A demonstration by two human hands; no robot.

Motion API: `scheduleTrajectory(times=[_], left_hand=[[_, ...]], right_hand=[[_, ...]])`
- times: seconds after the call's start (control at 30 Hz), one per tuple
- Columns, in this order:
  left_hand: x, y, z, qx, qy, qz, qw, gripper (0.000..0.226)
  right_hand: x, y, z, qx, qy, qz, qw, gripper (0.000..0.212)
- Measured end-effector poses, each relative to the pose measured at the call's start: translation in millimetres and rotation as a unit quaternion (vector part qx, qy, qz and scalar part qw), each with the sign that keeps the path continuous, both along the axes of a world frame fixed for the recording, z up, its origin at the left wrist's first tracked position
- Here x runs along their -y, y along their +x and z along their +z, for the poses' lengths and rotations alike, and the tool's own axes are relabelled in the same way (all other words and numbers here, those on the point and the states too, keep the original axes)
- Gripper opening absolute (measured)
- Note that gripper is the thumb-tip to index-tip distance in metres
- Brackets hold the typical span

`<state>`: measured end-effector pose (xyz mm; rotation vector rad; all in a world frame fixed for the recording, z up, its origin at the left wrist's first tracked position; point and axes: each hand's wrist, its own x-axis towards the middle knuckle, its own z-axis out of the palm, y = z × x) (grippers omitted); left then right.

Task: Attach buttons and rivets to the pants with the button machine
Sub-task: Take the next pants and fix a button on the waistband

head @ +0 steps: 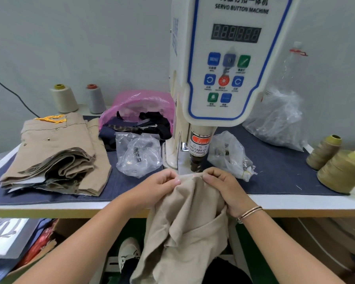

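1. Far left: stack of folded tan cotton pants (55,158) w/ small metal studs showing. Prob. the done pile, set well clear of the work spot.
2. Next right: clear crumpled plastic bag (138,154) of small metal bits, likely rivets/buttons, near the left hand for quick reach. Contents too blurry to be sure.
3. Left hand (159,188): fingers curled, pinching the top edge of the loose tan pants being worked (190,218), pulling the fabric taut.
4. Centre: white servo button machine w/ blue-edged control panel (225,64); its dark punch head (196,158) stands just above the pinched edge, so the fabric is lined up for a strike. Rest of the pants hangs off the table front.
5. Right hand (223,186): also curled, pinching the same edge, fingers kept beside the punch, not under it.
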<state>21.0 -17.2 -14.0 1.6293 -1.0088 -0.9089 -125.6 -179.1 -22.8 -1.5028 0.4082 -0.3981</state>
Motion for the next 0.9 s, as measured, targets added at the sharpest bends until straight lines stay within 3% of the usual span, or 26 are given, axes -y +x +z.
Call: scheduleTrajectory(times=[0.17, 0.3, 0.47, 0.9], left_hand=[[4.2, 3.2, -6.7, -0.095, -0.017, 0.017, 0.995, 0.007], [3.5, 2.6, -5.4, -0.213, -0.038, 0.008, 0.976, 0.005], [0.7, 2.6, -6.4, -0.299, -0.059, 0.015, 0.952, 0.022], [2.1, 4.4, -17.5, -0.334, -0.114, 0.045, 0.934, 0.032]], right_hand=[[2.3, 0.8, -6.8, -0.002, 0.02, -0.003, 1.0, 0.026], [2.0, 0.3, -7.0, 0.015, 0.037, -0.002, 0.999, 0.016], [4.5, -1.7, -10.0, 0.019, 0.056, 0.009, 0.998, 0.01], [5.7, 0.5, -12.9, 0.026, 0.051, -0.003, 0.998, 0.014]])
